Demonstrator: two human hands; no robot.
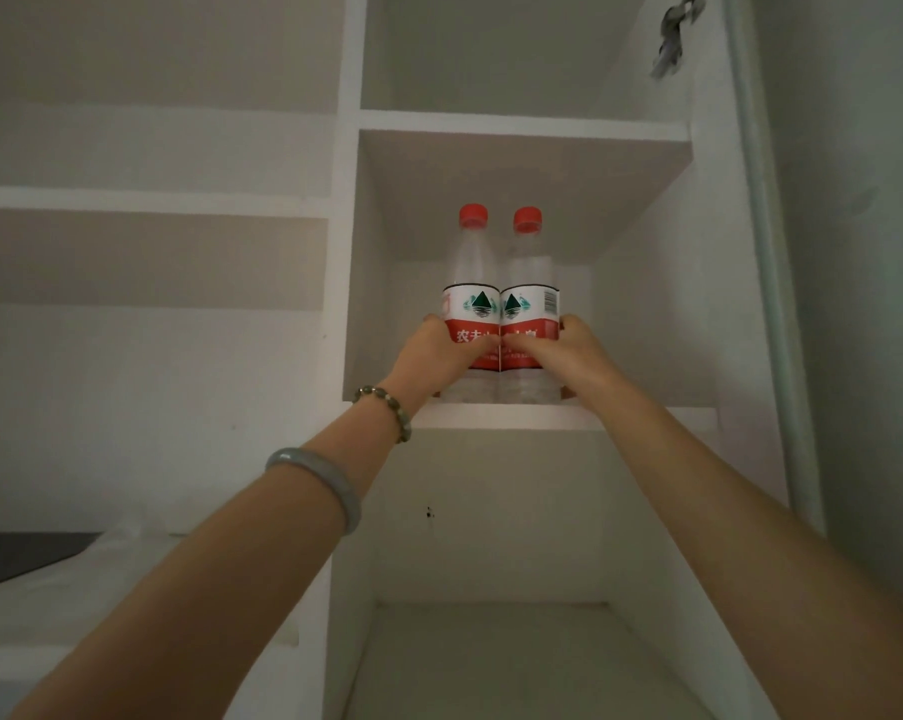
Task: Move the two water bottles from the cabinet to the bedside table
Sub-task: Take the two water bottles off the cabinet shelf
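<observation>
Two clear water bottles with red caps and red-and-white labels stand upright and touching on a shelf of the white cabinet [542,415], above my eye level. My left hand [439,356] is wrapped around the lower label of the left bottle [471,283]. My right hand [568,353] grips the right bottle [529,283] at the same height. Both bottle bases rest on or just above the shelf board; I cannot tell which. The bedside table is not in view.
The cabinet has open white compartments above and below the bottles, and wider shelves [147,200] to the left. A dark flat surface [18,556] lies at the lower left. A vertical pipe or door edge [766,283] runs down the right side.
</observation>
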